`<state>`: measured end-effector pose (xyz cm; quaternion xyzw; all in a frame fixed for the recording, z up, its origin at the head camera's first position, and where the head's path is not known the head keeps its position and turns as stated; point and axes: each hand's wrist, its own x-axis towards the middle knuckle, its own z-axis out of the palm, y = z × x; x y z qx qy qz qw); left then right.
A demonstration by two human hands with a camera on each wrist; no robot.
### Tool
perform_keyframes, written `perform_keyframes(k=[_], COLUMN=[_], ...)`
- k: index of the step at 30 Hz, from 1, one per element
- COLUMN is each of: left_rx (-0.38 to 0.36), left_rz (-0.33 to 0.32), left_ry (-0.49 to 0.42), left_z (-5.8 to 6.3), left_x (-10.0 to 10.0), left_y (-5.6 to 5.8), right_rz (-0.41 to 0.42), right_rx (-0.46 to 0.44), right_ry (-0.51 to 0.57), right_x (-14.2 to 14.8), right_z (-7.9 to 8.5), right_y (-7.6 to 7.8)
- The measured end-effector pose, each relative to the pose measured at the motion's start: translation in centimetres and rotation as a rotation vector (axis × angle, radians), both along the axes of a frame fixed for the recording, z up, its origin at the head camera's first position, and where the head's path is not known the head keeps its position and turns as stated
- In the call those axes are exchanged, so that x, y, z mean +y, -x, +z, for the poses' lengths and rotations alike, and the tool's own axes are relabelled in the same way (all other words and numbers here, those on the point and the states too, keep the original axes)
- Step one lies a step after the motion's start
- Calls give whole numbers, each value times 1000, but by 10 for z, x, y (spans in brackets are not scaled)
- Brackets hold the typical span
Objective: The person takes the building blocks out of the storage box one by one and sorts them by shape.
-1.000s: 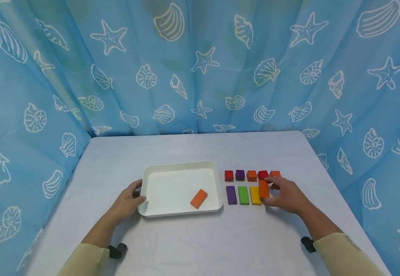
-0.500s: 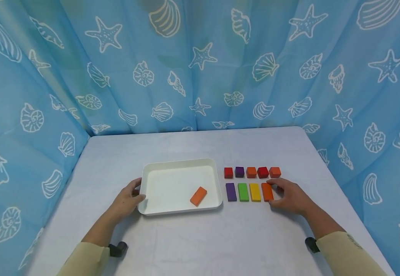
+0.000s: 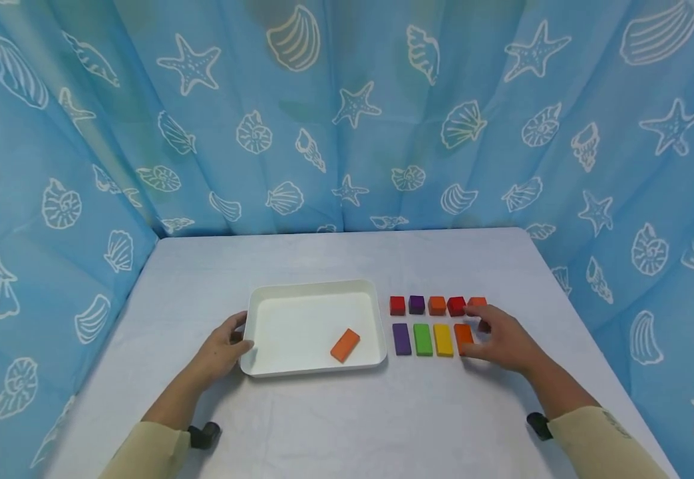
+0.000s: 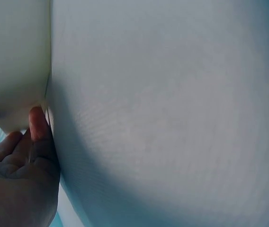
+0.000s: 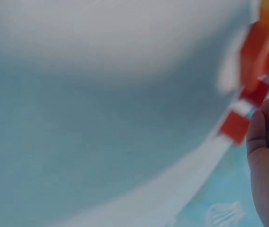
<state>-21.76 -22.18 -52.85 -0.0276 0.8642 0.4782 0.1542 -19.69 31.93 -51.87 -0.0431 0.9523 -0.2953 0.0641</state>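
Note:
My left hand (image 3: 217, 351) grips the left end of a shallow white tray (image 3: 311, 287), thumb at the rim. In the left wrist view its fingers (image 4: 39, 124) touch the tray's outer wall (image 4: 16, 56). One orange rectangular block (image 3: 345, 345) lies slanted inside the tray. My right hand (image 3: 502, 339) hovers around another orange block (image 3: 463, 334), which lies flat at the right end of a row; its fingers and thumb are spread apart. Beside that block lie a yellow (image 3: 443, 340), a green (image 3: 423, 340) and a purple block (image 3: 402, 339).
Behind the flat blocks runs a row of cubes: red (image 3: 397, 305), purple (image 3: 416, 305), orange (image 3: 437, 305), red (image 3: 456, 306) and, partly behind the right fingers, orange (image 3: 477, 301). A white cloth covers the table (image 3: 347, 426). Blue shell-patterned curtains (image 3: 347, 153) enclose it.
The orange block that my right hand held tilted by the yellow one now lies flat in the row. The right fingers have spread off it. My left hand stays at the tray.

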Motion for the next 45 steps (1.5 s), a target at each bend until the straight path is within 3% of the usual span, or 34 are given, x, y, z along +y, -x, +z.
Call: perform_keyframes(k=[5, 12, 20, 25, 37, 45], left_rx=[-9, -4, 13, 12, 30, 12], left_rz=[10, 1, -12, -17, -11, 4], left_ry=[7, -4, -12, -19, -27, -18], left_z=[1, -1, -3, -3, 0, 1], left_x=[-1, -2, -5, -5, -5, -3], left_y=[-2, -2, -3, -3, -1, 0], right_rz=[60, 124, 277, 323, 280, 255], right_rx=[22, -71, -140, -136, -95, -142], right_ry=[57, 24, 12, -135, -208, -146], right_x=[-34, -97, -165, -198, -221, -225], right_z=[19, 38, 32, 20, 16, 17], right_y=[11, 31, 36, 30, 29, 32])
